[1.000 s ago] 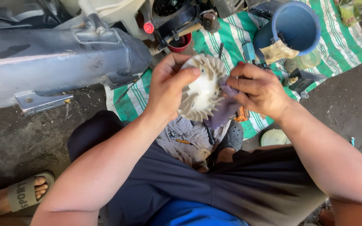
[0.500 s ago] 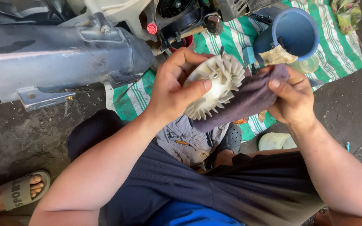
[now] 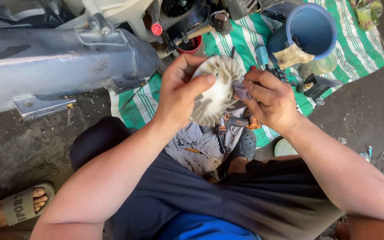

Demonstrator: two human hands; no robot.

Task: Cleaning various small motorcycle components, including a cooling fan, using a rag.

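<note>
My left hand (image 3: 184,91) grips a round, off-white finned fan wheel (image 3: 218,95), thumb on its face and fingers behind the rim. My right hand (image 3: 270,100) presses a small purple-grey cloth (image 3: 242,92) against the wheel's right edge, with most of the cloth bunched under the fingers. Both hands hold the wheel up above my lap, over a green and white striped mat (image 3: 356,44).
A grey scooter body (image 3: 58,62) with exposed engine parts lies at the top left. A blue bucket (image 3: 310,31) stands on the mat. An orange-handled tool (image 3: 236,121) and a grey rag (image 3: 201,146) lie below the wheel. A sandalled foot (image 3: 21,206) shows at the bottom left.
The right hand had drawn the cloth out to the right, stretched flat. Now it has come back to the wheel's edge with the cloth bunched up. The left hand keeps its grip.
</note>
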